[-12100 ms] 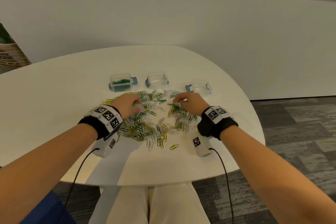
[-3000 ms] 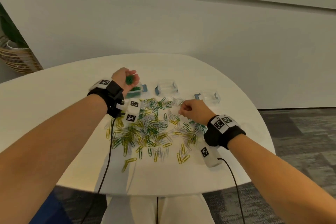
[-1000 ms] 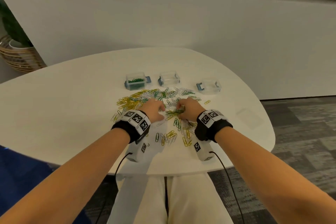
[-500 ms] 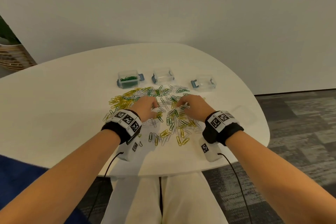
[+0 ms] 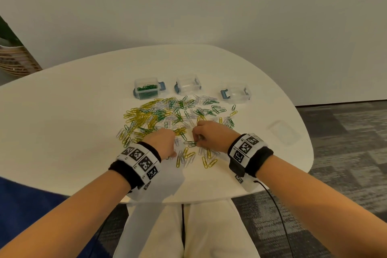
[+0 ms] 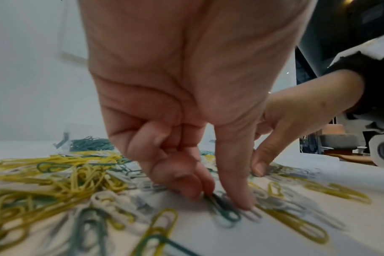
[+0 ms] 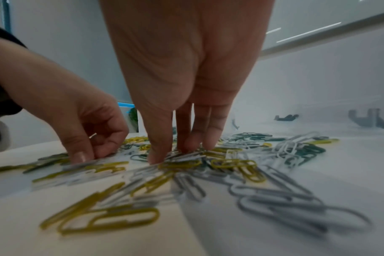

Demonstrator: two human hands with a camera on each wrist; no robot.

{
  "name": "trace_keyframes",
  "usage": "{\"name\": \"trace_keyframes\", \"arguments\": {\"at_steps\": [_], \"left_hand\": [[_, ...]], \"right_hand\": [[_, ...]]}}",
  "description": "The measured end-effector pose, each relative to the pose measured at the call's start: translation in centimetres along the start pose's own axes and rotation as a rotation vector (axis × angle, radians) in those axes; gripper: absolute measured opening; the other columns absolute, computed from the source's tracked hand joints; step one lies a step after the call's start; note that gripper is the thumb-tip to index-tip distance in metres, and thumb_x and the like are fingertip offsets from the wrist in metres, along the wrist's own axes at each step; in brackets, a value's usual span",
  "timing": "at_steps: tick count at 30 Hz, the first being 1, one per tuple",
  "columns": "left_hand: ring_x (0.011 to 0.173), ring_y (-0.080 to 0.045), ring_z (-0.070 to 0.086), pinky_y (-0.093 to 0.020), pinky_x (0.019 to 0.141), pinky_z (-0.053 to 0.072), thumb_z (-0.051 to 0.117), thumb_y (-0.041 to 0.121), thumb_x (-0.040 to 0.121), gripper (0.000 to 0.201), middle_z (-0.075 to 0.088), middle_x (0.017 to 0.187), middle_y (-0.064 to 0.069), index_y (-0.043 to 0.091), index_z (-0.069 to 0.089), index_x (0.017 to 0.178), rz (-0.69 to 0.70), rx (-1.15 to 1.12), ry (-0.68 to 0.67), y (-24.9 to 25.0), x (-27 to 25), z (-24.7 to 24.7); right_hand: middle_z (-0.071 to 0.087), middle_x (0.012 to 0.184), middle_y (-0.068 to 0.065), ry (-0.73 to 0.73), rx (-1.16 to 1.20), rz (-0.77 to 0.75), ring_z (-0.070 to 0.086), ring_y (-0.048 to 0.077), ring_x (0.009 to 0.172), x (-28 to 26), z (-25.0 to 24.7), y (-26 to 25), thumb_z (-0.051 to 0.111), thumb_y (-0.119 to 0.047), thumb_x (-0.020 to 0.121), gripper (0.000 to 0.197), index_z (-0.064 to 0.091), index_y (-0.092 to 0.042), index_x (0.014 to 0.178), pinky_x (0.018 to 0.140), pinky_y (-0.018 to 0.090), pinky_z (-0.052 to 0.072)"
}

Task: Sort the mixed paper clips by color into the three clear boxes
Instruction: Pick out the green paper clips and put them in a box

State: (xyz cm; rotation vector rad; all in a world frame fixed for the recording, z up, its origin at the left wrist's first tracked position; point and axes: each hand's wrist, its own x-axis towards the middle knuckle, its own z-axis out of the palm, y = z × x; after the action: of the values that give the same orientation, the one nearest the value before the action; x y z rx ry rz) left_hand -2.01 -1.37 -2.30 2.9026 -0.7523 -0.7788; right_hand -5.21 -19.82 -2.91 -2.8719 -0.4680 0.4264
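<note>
Green clips are being picked out of the heap of mixed green, yellow and white wire paper clips [image 5: 173, 119], which lies under and beyond both hands. The left hand [image 5: 161, 141] pinches a dark green wire clip [image 6: 221, 206] against the white table [image 5: 62, 123]. The right hand [image 5: 211, 137] presses its fingertips [image 7: 158, 155] into the heap; whether it grips anything I cannot tell. Next, likely, a lift to the far-left clear plastic box holding green clips [image 5: 146, 89], beyond the left hand.
</note>
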Motion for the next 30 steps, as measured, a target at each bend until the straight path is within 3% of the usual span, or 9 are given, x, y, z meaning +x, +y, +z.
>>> {"name": "trace_keyframes", "arguments": {"at_steps": [4, 9, 13, 17, 20, 23, 26, 30], "left_hand": [[0.082, -0.023, 0.067, -0.034, 0.076, 0.056, 0.072, 0.026, 0.08, 0.02, 0.071, 0.088, -0.009, 0.006, 0.071, 0.084, -0.016, -0.099, 0.001, -0.5, 0.0, 0.2], [0.087, -0.022, 0.065, -0.033, 0.078, 0.054, 0.071, 0.021, 0.081, 0.011, 0.069, 0.095, -0.006, 0.013, 0.07, 0.087, -0.024, -0.145, 0.046, -0.4, 0.1, 0.4], [0.088, -0.021, 0.064, -0.033, 0.079, 0.054, 0.07, 0.017, 0.08, 0.004, 0.068, 0.095, -0.004, 0.018, 0.067, 0.078, 0.007, -0.182, 0.077, -0.4, 0.0, 0.4], [0.083, -0.018, 0.063, -0.033, 0.078, 0.054, 0.07, 0.014, 0.08, 0.008, 0.067, 0.089, -0.001, 0.018, 0.065, 0.075, 0.042, -0.279, 0.134, -0.9, 0.0, 0.7], [0.075, -0.015, 0.062, -0.03, 0.074, 0.055, 0.07, 0.011, 0.079, 0.01, 0.066, 0.08, 0.002, 0.017, 0.064, 0.073, 0.052, -0.453, 0.279, -1.5, 0.2, 0.8], [0.078, -0.018, 0.063, -0.027, 0.07, 0.052, 0.068, 0.011, 0.081, 0.014, 0.066, 0.082, -0.002, 0.018, 0.057, 0.084, 0.061, -0.671, 0.348, -1.9, 0.8, 0.4], [0.083, -0.021, 0.068, -0.036, 0.078, 0.055, 0.063, 0.01, 0.086, 0.021, 0.068, 0.085, -0.006, 0.015, 0.053, 0.104, 0.101, -0.932, 0.288, -1.6, 1.5, -0.4], [0.075, -0.016, 0.067, -0.03, 0.074, 0.056, 0.057, 0.009, 0.092, 0.013, 0.07, 0.087, -0.01, 0.01, 0.062, 0.103, 0.136, -0.888, 0.251, -0.9, 1.8, -0.9]], "right_hand": [[0.052, 0.105, 0.003, -0.08, -0.128, -0.023, 0.052, 0.023, 0.098, 0.4, -0.3, -0.3, 0.059, -0.025, 0.087, 0.016, 0.06, -0.016, 0.101, 0.077, 0.035, 0.048], [0.051, 0.099, 0.004, -0.125, -0.308, -0.008, 0.048, 0.022, 0.092, 1.2, -0.5, -1.5, 0.063, -0.034, 0.081, 0.029, 0.058, -0.014, 0.101, 0.076, 0.036, 0.046], [0.048, 0.09, 0.002, -0.068, -0.232, 0.013, 0.048, 0.021, 0.083, 1.1, -0.1, -1.4, 0.062, -0.032, 0.079, 0.019, 0.048, -0.02, 0.084, 0.063, 0.032, 0.043], [0.052, 0.079, 0.002, 0.035, 0.142, 0.034, 0.049, 0.018, 0.071, 0.4, 0.0, 0.2, 0.062, -0.019, 0.076, 0.016, 0.047, -0.016, 0.072, 0.061, 0.032, 0.044], [0.053, 0.07, -0.005, 0.256, 0.537, 0.137, 0.047, 0.009, 0.062, -0.5, -0.2, 1.7, 0.065, -0.008, 0.076, 0.011, 0.055, -0.012, 0.075, 0.061, 0.02, 0.041], [0.058, 0.072, 0.0, 0.385, 0.991, 0.197, 0.053, 0.011, 0.063, -1.0, -0.3, 3.0, 0.065, -0.003, 0.08, 0.012, 0.058, -0.013, 0.078, 0.063, 0.021, 0.049], [0.057, 0.072, 0.005, 0.403, 1.357, 0.262, 0.049, 0.013, 0.062, -1.0, 0.0, 3.7, 0.06, 0.002, 0.086, 0.016, 0.058, -0.013, 0.084, 0.056, 0.021, 0.046], [0.061, 0.077, 0.001, 0.281, 1.64, 0.308, 0.054, 0.012, 0.067, -1.3, 0.3, 4.0, 0.049, 0.002, 0.091, 0.028, 0.063, -0.014, 0.109, 0.06, 0.024, 0.048]]}}
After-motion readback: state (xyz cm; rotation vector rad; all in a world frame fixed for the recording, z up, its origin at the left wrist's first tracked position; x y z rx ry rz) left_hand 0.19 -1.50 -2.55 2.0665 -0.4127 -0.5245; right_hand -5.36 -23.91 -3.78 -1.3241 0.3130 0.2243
